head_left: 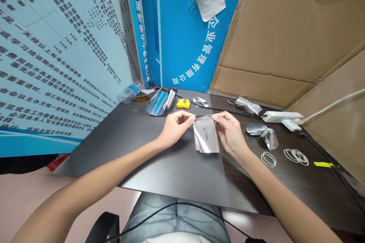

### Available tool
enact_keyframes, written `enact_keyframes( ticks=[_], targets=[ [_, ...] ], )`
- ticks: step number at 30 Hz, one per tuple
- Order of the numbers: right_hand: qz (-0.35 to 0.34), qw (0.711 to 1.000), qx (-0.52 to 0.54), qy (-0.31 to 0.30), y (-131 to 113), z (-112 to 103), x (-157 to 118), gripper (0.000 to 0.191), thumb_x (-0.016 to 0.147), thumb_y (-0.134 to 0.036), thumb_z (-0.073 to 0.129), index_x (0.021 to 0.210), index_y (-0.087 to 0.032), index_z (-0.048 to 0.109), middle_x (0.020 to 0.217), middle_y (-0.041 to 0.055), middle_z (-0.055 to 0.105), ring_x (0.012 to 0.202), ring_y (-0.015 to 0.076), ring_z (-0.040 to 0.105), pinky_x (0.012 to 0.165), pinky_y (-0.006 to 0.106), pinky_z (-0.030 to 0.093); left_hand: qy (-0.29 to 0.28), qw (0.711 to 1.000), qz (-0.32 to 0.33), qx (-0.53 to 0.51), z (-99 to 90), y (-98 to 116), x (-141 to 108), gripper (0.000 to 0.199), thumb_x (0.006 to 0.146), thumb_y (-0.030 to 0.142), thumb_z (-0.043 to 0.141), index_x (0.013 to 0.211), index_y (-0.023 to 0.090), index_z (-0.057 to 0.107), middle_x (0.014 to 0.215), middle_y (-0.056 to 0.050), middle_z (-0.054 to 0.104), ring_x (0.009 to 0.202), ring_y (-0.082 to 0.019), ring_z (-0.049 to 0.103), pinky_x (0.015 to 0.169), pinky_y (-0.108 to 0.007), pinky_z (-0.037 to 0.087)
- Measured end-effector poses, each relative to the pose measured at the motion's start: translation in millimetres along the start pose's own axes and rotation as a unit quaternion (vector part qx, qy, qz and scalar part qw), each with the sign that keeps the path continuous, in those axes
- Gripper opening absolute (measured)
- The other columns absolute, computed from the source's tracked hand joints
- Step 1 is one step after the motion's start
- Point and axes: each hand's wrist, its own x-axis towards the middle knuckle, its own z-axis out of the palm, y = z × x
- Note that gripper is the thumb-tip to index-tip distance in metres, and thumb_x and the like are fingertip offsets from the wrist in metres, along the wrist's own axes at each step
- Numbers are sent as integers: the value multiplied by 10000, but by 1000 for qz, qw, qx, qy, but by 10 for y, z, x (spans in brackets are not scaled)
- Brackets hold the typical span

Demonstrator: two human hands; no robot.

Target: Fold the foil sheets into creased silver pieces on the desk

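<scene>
The left hand [175, 128] and the right hand [229, 133] each pinch the top edge of a silver foil pouch [205, 136], thumb and fingers closed in a tight grip on it. The pouch hangs between the two hands, over a black mat [171, 167] on the desk [285, 186]. Beyond the hands lie a yellow tape measure [183, 103], a fanned foil bundle [262, 134] and loops of rubber bands [296, 156].

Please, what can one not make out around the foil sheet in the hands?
Head view:
Top edge of the foil sheet: hidden by the left hand and right hand.
Thin strip between the hands: too fine to identify.
Fanned foil bundle: too small to count its leaves.
</scene>
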Motion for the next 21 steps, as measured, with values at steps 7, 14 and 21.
enact_keyframes(
  ticks=[7, 14, 21],
  targets=[
    [-70, 991, -109, -28, 25, -54, 72, 370, 686, -483, 961, 807, -195, 763, 796, 14, 729, 740, 118, 610, 713, 252, 513, -4, 1000, -19, -19, -41, 50, 45, 339, 784, 462, 878, 841, 155, 745, 850, -39, 735, 804, -147, 643, 785, -270, 517],
    [-85, 984, -147, -51, 59, -103, 121, 358, 708, -501, 937, 825, -197, 789, 807, 28, 761, 743, 139, 665, 754, 286, 564, -74, 995, -55, -24, -126, 54, 168, 208, 765, 329, 801, 805, 153, 698, 840, -19, 695, 804, -133, 624, 830, -285, 508],
    [-45, 962, -246, -106, 204, -117, 122, 362, 734, -506, 894, 883, -184, 816, 883, 69, 803, 803, 183, 716, 765, 308, 573, -191, 967, -150, 75, -265, 69, 236, 333, 841, 348, 642, 1106, 169, 734, 928, -31, 716, 800, -147, 628, 723, -260, 464]
  ],
)
